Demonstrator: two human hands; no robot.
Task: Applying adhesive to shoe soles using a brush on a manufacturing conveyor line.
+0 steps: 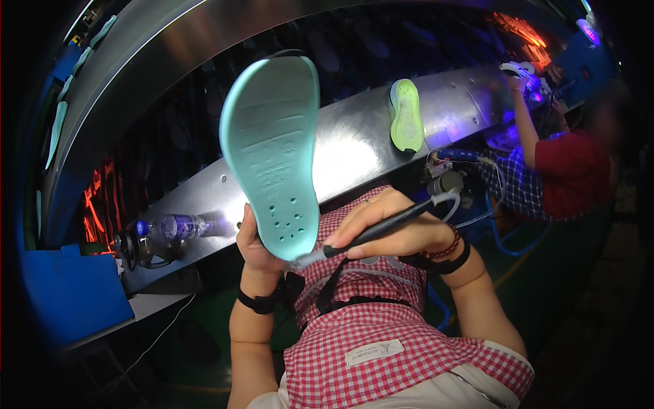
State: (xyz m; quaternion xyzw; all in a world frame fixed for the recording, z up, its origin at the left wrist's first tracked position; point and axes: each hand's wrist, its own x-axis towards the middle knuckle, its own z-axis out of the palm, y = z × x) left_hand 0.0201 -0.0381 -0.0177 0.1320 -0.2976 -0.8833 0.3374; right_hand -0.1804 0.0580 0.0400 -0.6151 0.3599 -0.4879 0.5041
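My left hand (pixel 253 247) grips a pale teal shoe sole (pixel 276 150) by its lower end, thumb along the left edge. The sole stands tilted up in front of me, its broad end farthest away, with small holes near the held end. In my right hand (pixel 402 228) is a brush (pixel 385 226) with a dark handle, a thin tube running from its back end. Its grey bristles touch or lie right at the sole's lower rim; which of the two I cannot tell.
A yellow-green sole (pixel 407 116) lies on the metal ledge (pixel 347 146). Beyond runs a dark conveyor with dim soles. At left are a clear bottle (pixel 180 226) and a blue box (pixel 75 293); more teal soles (pixel 58 129) sit far left. Another person (pixel 572 167) works at right.
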